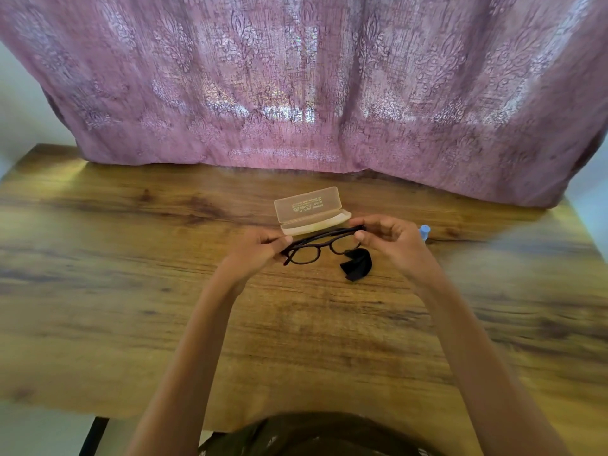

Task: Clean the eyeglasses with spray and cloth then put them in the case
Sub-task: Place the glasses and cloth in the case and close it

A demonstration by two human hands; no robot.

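Dark-framed eyeglasses (317, 246) are held above the wooden table (131, 291), temples folded in. My left hand (255, 251) pinches the frame's left end and my right hand (388, 240) pinches its right end. Just behind the glasses lies a translucent beige case (311, 210), lid open and tilted back. A crumpled black cloth (358, 264) lies on the table below my right hand. The pale blue cap of the spray bottle (424, 231) shows behind my right hand; the bottle's body is hidden.
A pink patterned curtain (296, 87) hangs along the table's far edge. The table's near edge runs close to my body, with a black table leg (93, 436) at the lower left.
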